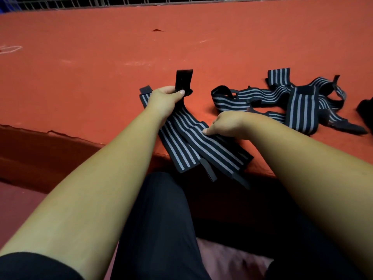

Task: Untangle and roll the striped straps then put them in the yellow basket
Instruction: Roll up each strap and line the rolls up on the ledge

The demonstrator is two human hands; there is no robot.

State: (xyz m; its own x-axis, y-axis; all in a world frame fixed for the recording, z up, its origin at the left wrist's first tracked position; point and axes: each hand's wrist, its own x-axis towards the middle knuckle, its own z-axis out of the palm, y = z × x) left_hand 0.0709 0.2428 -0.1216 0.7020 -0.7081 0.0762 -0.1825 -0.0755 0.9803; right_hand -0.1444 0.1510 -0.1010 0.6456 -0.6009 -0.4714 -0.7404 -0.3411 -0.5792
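Head view: the left hand (165, 98) is closed round the plain black end tab (184, 79) of a flat black elastic strap with grey lengthwise stripes (203, 144), thumb on top and fingers behind, lifting that end so the tab stands upright. The right hand (226, 123) rests further down the same strap with the thumb tip bearing on the fabric. Its fingers are folded under and hidden, so I cannot tell whether they pinch the strap or only hold it down.

The strap runs from the left hand back towards the person and lies across a second striped strap (175, 152). Both drape over the near edge of the orange-red padded mat (101, 57), above a leg in dark trousers (161, 219).

Just right of the right hand sits a tangled heap of striped straps (292, 102), looped and crossed over one another. A black object (365, 112) is cut off at the right edge.

The straps look light, limp and stretchy, not slippery. They should roll best when started from a stiffer black tab and kept taut with the other hand.

The yellow basket is not in view, so its contents cannot be judged.
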